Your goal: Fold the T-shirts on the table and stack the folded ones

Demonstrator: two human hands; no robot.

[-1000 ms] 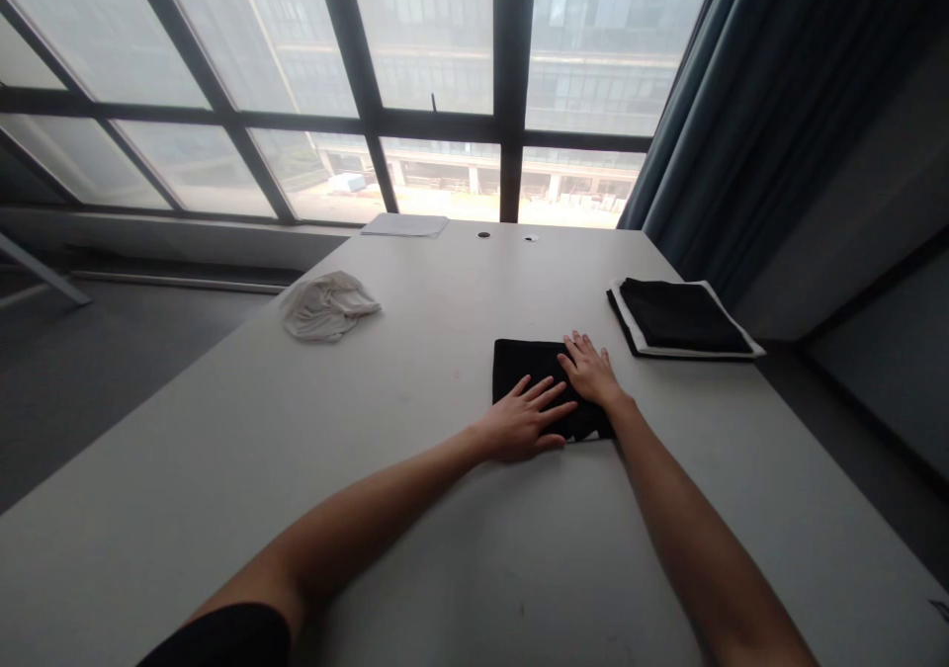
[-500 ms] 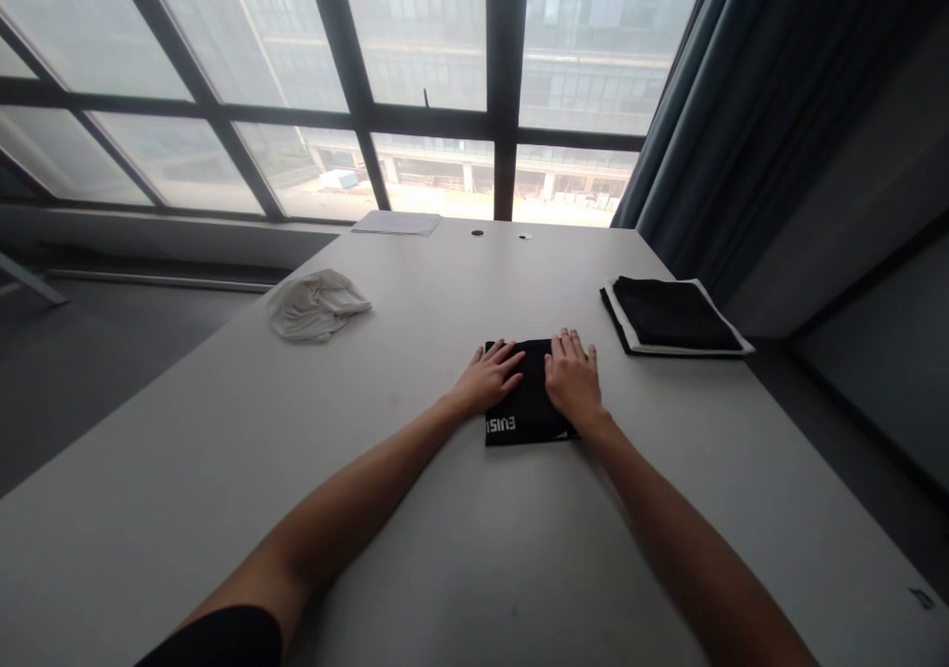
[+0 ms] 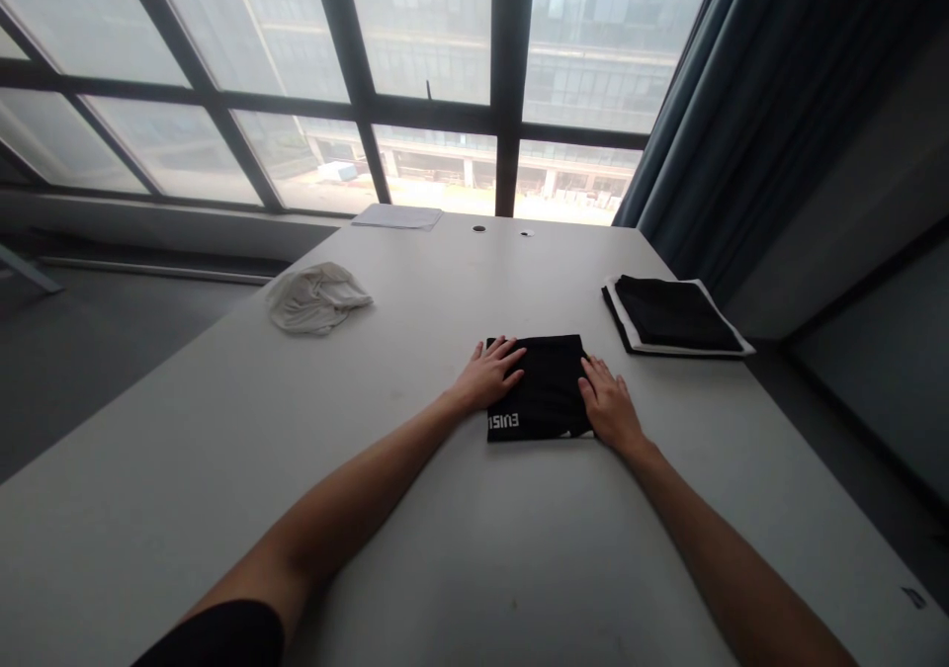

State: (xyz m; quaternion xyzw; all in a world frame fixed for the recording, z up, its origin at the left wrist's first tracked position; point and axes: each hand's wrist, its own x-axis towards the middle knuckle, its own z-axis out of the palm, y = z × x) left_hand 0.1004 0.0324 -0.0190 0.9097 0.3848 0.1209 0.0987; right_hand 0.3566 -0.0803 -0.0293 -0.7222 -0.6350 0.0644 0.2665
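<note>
A folded black garment (image 3: pixel 543 387) with white lettering along its near edge lies flat on the white table (image 3: pixel 445 509). My left hand (image 3: pixel 489 375) rests flat on its left edge, fingers stretched out. At the cloth's right edge my right hand (image 3: pixel 609 405) lies flat too, fingers spread, partly on the table. Neither hand grips anything.
A stack of folded black and white clothes (image 3: pixel 671 316) sits at the table's right side. A crumpled white garment (image 3: pixel 315 296) lies at the left edge. A sheet of paper (image 3: pixel 396 216) is at the far end by the window. A dark curtain (image 3: pixel 741 124) hangs right.
My left hand slid from the cloth's near middle to its left edge. My right hand moved from on top of the cloth to its right edge. The lettering came into view.
</note>
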